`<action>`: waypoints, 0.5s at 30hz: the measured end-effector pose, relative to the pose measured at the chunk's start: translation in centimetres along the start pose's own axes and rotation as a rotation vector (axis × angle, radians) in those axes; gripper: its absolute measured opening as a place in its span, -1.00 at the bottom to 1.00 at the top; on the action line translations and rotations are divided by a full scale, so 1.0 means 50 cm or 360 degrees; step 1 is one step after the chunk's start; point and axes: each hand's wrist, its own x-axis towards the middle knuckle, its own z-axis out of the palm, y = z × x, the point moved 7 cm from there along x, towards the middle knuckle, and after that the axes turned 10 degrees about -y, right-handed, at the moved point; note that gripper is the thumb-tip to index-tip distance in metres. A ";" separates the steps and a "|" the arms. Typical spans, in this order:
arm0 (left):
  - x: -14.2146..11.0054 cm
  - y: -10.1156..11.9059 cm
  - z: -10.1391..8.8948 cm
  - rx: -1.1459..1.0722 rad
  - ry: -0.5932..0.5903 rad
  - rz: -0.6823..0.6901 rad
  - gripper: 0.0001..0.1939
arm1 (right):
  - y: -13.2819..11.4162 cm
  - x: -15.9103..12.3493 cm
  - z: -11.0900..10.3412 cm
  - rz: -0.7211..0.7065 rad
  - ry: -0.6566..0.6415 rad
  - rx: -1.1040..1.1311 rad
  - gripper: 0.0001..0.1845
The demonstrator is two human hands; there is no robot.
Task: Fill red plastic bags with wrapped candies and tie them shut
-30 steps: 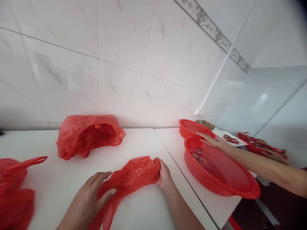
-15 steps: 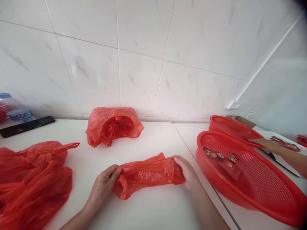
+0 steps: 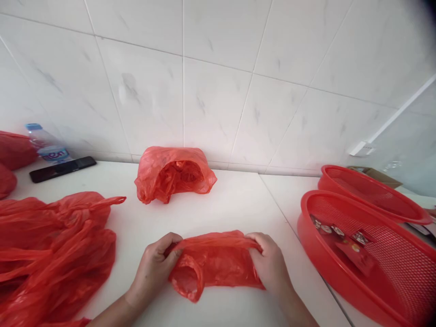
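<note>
Stretched between my two hands, just over the white table, is a red plastic bag (image 3: 225,261). My left hand (image 3: 155,263) pinches its left end between thumb and fingers, beside a looped handle that hangs down. At the other end my right hand (image 3: 270,263) grips the upper corner, thumb on the near side. Behind it, against the tiled wall, sits another red plastic bag (image 3: 150,170) with its mouth facing me and crumpled red plastic inside. A large heap of red plastic bags (image 3: 61,245) lies to the left of my left hand.
To the right stands a red mesh basket (image 3: 306,218) holding several small wrapped packets (image 3: 357,254). Behind it is a second red basket (image 3: 368,186), near a cardboard box (image 3: 378,176). At the back left are a black phone (image 3: 63,169) and a water bottle (image 3: 51,147).
The view has swung left, so things sit farther right. The bag in my hands is spread flatter, its handle loop now hanging open. Another person's arm at the right has mostly left view.
</note>
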 end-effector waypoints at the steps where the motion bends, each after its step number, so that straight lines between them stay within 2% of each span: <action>1: 0.001 0.002 -0.009 0.0096 0.0053 0.0021 -0.88 | 0.020 0.004 -0.005 0.0138 -0.0042 0.0118 -0.74; 2: 0.003 0.005 -0.017 0.0186 0.0093 0.0048 -0.89 | 0.034 0.005 -0.015 0.0224 -0.0044 0.0198 -0.76; 4: 0.007 0.009 -0.026 0.0269 0.0127 0.0090 -0.88 | 0.032 0.002 -0.042 0.0165 0.0072 0.0161 -0.70; 7: 0.011 0.005 -0.025 0.0144 0.0090 0.0070 -0.84 | -0.042 -0.034 -0.071 -0.0285 0.0395 -0.0181 -0.47; 9: 0.008 0.006 -0.016 0.0036 0.0037 0.0087 -0.82 | -0.111 -0.071 -0.054 -0.0670 0.0493 -0.0288 -0.53; 11: 0.000 0.016 -0.002 -0.0007 -0.0030 0.0168 -0.78 | -0.162 -0.089 -0.005 -0.0900 0.0288 -0.0191 -0.68; 12: -0.007 0.024 0.005 -0.0005 -0.0056 0.0226 -0.75 | -0.174 -0.085 0.026 -0.0898 0.0105 -0.0096 -0.71; 13: -0.015 0.035 0.012 0.0012 -0.0084 0.0297 -0.74 | -0.175 -0.073 0.058 -0.0819 -0.0087 0.0031 -0.74; 15: -0.034 0.063 0.029 0.0102 -0.0196 0.0480 -0.73 | -0.145 -0.032 0.107 -0.0502 -0.0352 0.0417 -0.81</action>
